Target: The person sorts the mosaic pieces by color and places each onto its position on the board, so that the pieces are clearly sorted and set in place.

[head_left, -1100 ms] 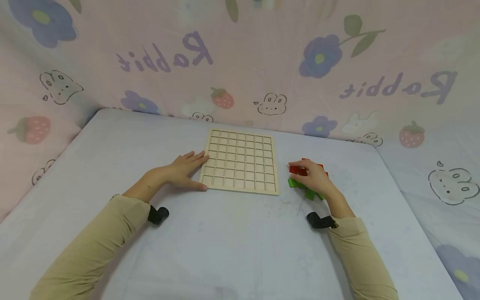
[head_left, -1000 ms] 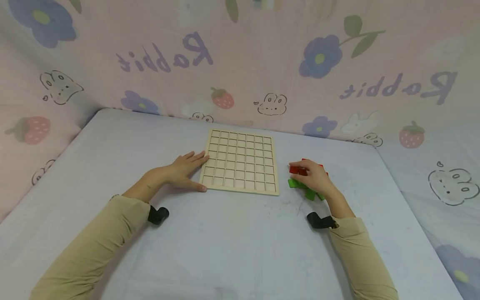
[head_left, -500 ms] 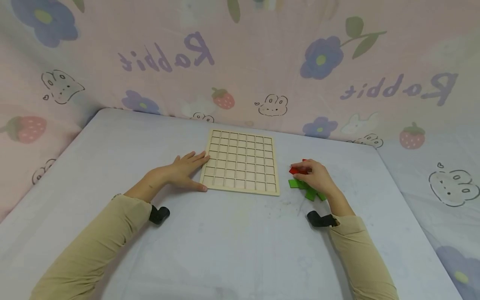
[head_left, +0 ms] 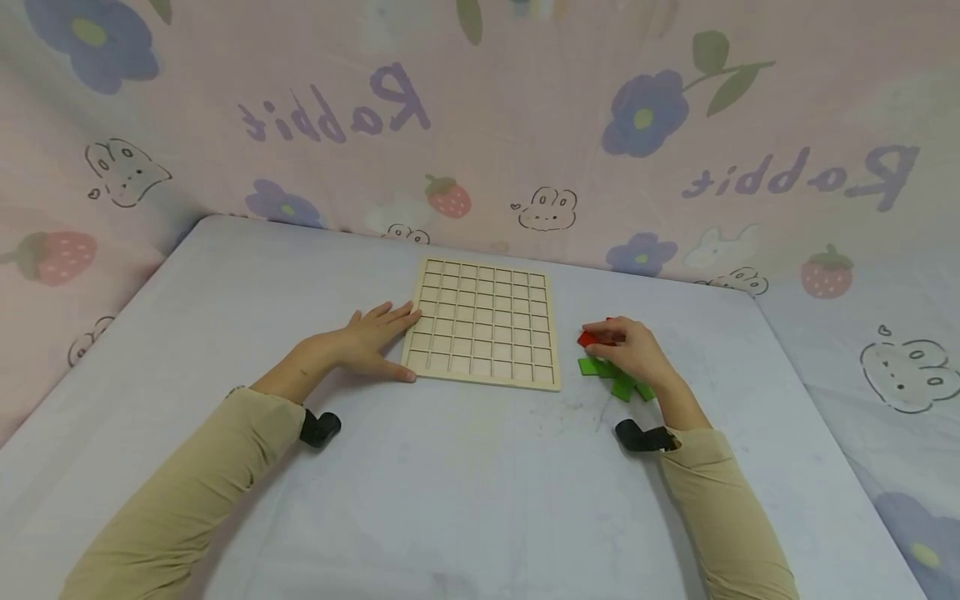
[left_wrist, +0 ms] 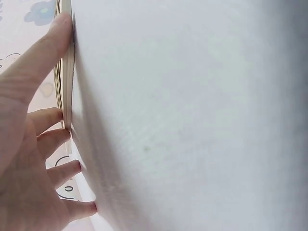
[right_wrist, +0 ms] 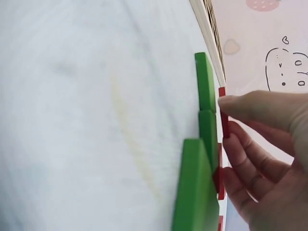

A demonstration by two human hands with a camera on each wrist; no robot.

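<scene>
A pale wooden board (head_left: 480,321) with a grid of square recesses lies on the table. My left hand (head_left: 367,340), fingers spread and straight, rests against the board's left edge; the left wrist view shows the thumb on the board's side (left_wrist: 69,86). To the right of the board, my right hand (head_left: 633,350) pinches a red tile (right_wrist: 224,113) between thumb and fingers. Several green tiles (head_left: 621,387) lie in front of and partly beneath that hand. More red tiles (right_wrist: 220,178) sit behind the green ones, mostly hidden by the hand in the head view.
A white cloth covers the table (head_left: 450,492). Behind it rises a pink printed curtain (head_left: 480,108) with flowers, rabbits and strawberries. Black camera mounts (head_left: 321,429) stick out from both sleeves.
The right hand has shifted slightly to the right, and the red tile at its fingertips has turned and come up off the others. The left hand stays at the board's edge.
</scene>
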